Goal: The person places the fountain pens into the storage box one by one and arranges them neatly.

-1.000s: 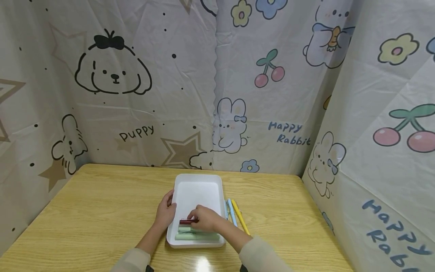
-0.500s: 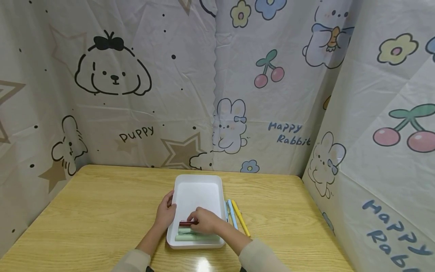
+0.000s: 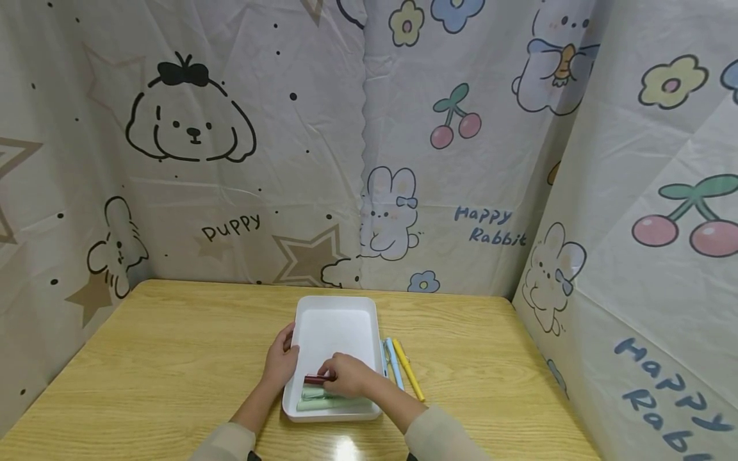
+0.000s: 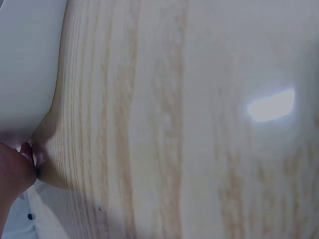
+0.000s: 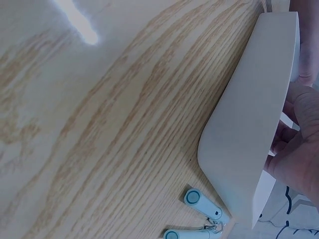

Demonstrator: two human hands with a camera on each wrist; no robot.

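Note:
My left hand (image 3: 282, 358) grips the left side of a white rectangular tray (image 3: 336, 306), thumb at the rim and fingers along the outer wall. In the left wrist view, part of that hand (image 4: 17, 172) shows low beside the tray wall (image 4: 30, 64). My right hand (image 3: 350, 374) reaches over the tray's right side and pinches a dark red pen (image 3: 315, 380), which lies crosswise low in the tray; its right end is hidden by the fingers. Nearer me in the tray lie light green pens (image 3: 328, 404), side by side and partly covered by the right hand.
Beside the tray's right wall, light blue pens (image 3: 394, 363) and a yellow pen (image 3: 408, 371) lie on the wooden table (image 3: 190, 346). A blue pen (image 5: 199, 201) shows its end near the tray corner in the right wrist view. Patterned cloth (image 3: 300, 192) hangs behind the table.
My right hand has drawn the dark red pen slightly toward me, closer to the green pens. The left hand and tray stay in place.

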